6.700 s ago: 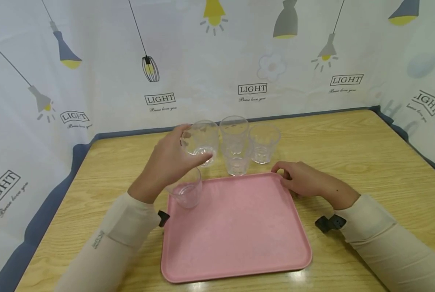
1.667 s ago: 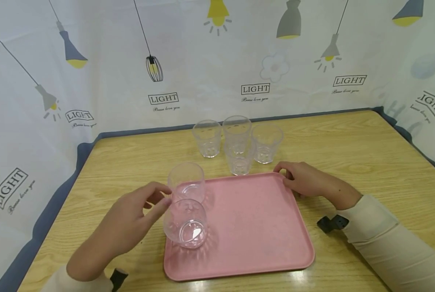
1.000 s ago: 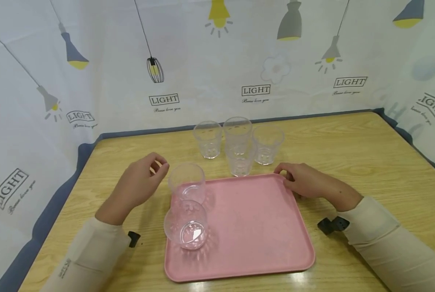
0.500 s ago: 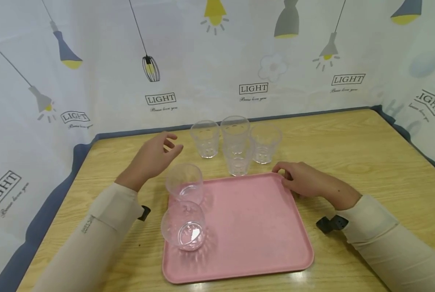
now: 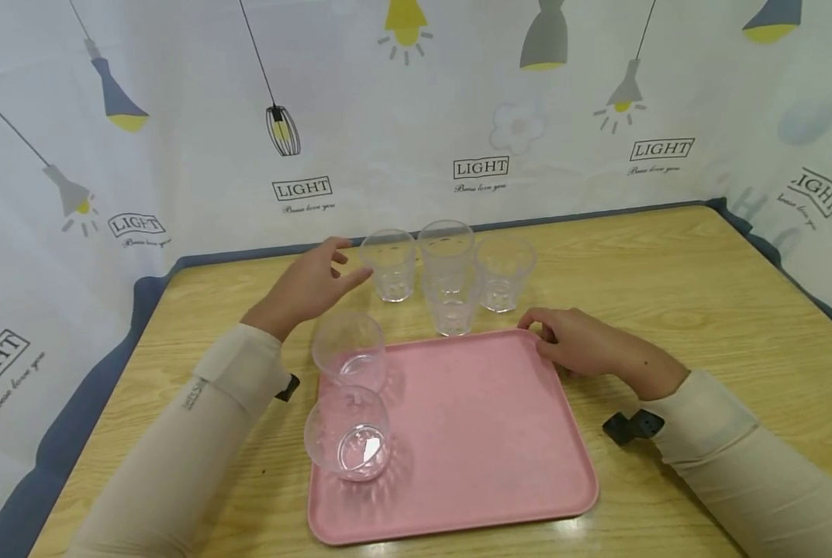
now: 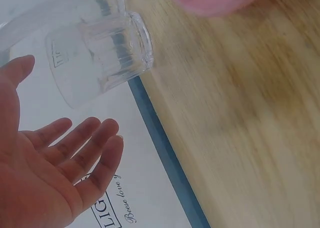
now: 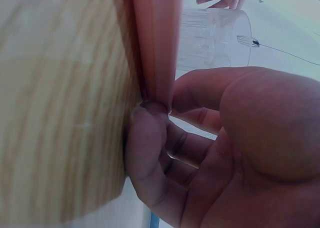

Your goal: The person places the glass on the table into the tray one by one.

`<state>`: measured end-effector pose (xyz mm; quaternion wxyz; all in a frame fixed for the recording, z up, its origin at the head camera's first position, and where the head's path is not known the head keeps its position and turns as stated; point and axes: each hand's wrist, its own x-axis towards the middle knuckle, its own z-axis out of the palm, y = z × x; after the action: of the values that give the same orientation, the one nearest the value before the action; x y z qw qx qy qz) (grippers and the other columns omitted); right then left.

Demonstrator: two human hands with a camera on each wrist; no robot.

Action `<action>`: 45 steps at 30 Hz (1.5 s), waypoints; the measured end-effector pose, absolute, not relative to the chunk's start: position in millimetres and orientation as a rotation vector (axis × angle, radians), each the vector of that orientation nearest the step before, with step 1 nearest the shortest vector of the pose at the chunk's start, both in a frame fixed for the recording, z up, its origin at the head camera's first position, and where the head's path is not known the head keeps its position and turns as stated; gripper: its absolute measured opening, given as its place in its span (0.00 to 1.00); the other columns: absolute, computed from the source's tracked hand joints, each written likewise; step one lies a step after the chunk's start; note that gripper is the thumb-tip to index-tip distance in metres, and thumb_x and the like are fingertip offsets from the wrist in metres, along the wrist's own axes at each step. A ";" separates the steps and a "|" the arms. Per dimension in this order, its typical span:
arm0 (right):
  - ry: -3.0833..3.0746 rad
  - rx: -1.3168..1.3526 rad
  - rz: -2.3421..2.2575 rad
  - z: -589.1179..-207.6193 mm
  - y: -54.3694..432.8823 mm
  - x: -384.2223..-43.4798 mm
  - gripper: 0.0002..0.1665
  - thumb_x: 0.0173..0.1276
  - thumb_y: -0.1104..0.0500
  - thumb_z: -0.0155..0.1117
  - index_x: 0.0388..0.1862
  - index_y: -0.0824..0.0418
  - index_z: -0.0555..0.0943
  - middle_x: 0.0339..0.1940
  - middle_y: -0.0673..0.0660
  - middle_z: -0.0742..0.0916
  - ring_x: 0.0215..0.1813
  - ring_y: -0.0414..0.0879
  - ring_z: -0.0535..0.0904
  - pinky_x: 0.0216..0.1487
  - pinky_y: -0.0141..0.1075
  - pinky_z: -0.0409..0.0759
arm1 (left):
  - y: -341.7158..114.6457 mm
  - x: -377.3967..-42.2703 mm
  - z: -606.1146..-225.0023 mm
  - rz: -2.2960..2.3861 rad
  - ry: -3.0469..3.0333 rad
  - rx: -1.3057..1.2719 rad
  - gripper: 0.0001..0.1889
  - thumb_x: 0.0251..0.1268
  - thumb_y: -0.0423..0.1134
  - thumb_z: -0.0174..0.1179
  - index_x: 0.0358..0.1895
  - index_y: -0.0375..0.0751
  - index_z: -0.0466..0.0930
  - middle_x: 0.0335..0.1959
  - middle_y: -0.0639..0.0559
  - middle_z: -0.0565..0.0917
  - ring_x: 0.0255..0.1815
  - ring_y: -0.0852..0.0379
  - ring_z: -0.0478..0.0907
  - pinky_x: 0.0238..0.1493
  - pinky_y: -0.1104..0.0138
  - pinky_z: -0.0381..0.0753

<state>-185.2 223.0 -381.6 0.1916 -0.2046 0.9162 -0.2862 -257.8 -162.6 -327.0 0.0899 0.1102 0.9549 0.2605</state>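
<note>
My left hand (image 5: 308,285) reaches over the table's far left, fingers and thumb spread beside the leftmost clear plastic cup (image 5: 393,267). In the left wrist view its fingers (image 6: 90,153) are apart from that cup (image 6: 102,58), with nothing held. At the pink tray's (image 5: 485,434) far right corner, my right hand (image 5: 576,341) pinches the rim; the right wrist view shows thumb and fingers on the tray edge (image 7: 157,43). Two clear cups stand upright along the tray's left side, a rear cup (image 5: 349,353) and a front cup (image 5: 349,434).
Beyond the tray, more upright clear cups cluster beside the leftmost one: a back cup (image 5: 447,248), a nearer cup (image 5: 453,306) and a right cup (image 5: 504,271). A wooden table (image 5: 667,310) carries everything. A printed curtain (image 5: 388,116) hangs behind and at the sides.
A second cup now stands at the tray's left front. My left hand has left the tray's cups and moved away and right toward the leftmost table cup. The right hand stays on the tray corner.
</note>
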 end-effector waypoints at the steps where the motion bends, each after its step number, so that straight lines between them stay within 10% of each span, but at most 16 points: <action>1: 2.573 -0.576 -0.804 -381.7 223.1 -185.4 0.17 0.76 0.64 0.52 0.61 0.61 0.74 0.23 0.53 0.79 0.17 0.45 0.75 0.25 0.38 0.76 | -161.5 -258.8 -327.2 0.783 2.832 0.328 0.44 0.67 0.71 0.52 0.78 0.50 0.54 0.72 0.46 0.71 0.66 0.45 0.75 0.63 0.47 0.76; 45: 2.570 -0.591 -0.802 -381.3 223.4 -184.8 0.17 0.76 0.64 0.53 0.61 0.61 0.73 0.23 0.53 0.79 0.17 0.44 0.75 0.25 0.37 0.77 | -133.3 -278.4 -334.1 0.751 2.830 0.345 0.52 0.62 0.67 0.61 0.80 0.43 0.49 0.69 0.40 0.73 0.63 0.43 0.77 0.65 0.47 0.74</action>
<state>-184.8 223.4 -381.3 0.1914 -0.2106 0.9151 -0.2857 -278.4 -133.3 -334.1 0.0967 0.1165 0.9554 0.2536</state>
